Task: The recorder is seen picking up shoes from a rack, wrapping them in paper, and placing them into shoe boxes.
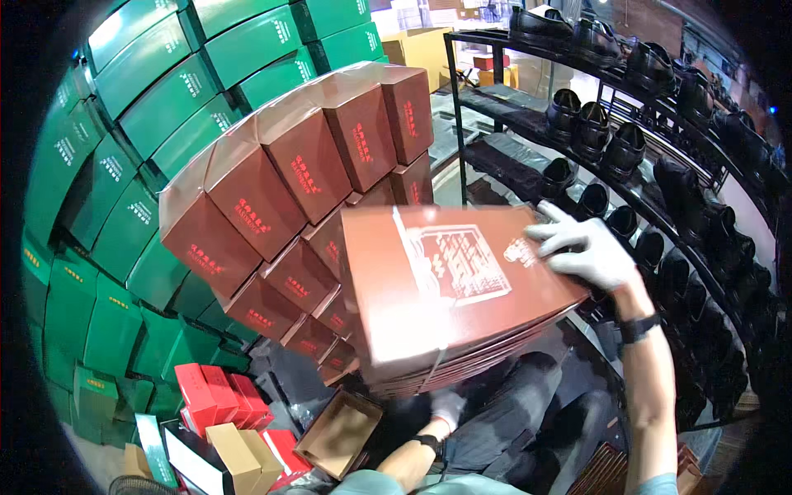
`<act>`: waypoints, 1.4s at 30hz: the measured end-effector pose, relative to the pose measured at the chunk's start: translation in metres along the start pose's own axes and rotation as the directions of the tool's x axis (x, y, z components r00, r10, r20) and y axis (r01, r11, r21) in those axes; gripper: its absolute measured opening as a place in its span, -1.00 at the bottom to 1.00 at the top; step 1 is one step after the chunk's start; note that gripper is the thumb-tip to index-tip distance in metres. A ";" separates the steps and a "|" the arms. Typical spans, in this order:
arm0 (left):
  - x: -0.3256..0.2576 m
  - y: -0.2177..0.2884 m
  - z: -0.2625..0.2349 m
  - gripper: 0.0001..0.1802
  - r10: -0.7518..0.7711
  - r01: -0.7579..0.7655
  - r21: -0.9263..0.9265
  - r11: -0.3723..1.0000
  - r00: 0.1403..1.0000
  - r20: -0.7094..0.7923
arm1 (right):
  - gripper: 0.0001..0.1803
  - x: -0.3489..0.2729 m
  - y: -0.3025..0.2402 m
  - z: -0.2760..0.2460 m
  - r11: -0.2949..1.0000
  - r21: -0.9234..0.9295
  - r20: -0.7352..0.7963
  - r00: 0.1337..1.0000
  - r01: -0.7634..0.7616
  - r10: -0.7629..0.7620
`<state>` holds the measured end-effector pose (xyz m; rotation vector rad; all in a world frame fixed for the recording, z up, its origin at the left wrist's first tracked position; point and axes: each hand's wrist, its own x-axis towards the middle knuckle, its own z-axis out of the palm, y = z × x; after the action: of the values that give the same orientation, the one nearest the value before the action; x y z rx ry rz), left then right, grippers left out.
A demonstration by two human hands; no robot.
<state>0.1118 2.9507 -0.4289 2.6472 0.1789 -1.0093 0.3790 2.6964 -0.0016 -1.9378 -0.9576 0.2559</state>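
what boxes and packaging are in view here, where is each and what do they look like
Flat brown cartons: stack in the middle, pale print on top, right hand on it, left hand under.
Brown boxes: stacked behind, red print.
Green boxes: wall at left, pale labels.
Red boxes: small, lower left.

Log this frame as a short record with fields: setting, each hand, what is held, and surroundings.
setting: storeroom with stacked shoe boxes and a shoe rack
right hand: gloved, resting on top of the flat brown cartons, at their far right edge
left hand: gloved, under the cartons' near edge, mostly hidden
held: a stack of flattened cartons, tilted
left of stack: brown boxes, behind them green boxes
right: black rack with black shoes
below: red boxes
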 end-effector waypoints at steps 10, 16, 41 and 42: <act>-0.156 0.018 -0.315 -0.60 0.413 -0.428 0.308 0.850 0.176 -0.894 | -0.45 0.022 0.114 0.194 0.894 -0.419 -0.196 0.977 -0.159 0.082; -0.081 -0.032 -0.314 -0.40 0.143 -0.788 -0.231 0.571 0.373 -0.917 | -0.54 0.052 0.016 0.268 0.891 -0.350 -0.366 0.918 -0.290 0.155; -0.092 0.038 -0.288 -0.37 0.675 -0.309 0.608 0.732 0.454 -0.582 | -0.72 0.007 0.338 0.098 0.819 0.514 -0.754 0.323 -0.255 0.573; -0.082 0.051 -0.284 -0.37 0.712 -0.307 0.650 0.695 0.422 -0.561 | -0.75 -0.059 0.358 0.072 0.757 0.117 -0.902 0.251 -0.642 0.352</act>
<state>0.2410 2.9936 -0.1616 3.0172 -0.8052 0.4741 0.4874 2.6061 -0.3436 -2.1469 0.4417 -0.5924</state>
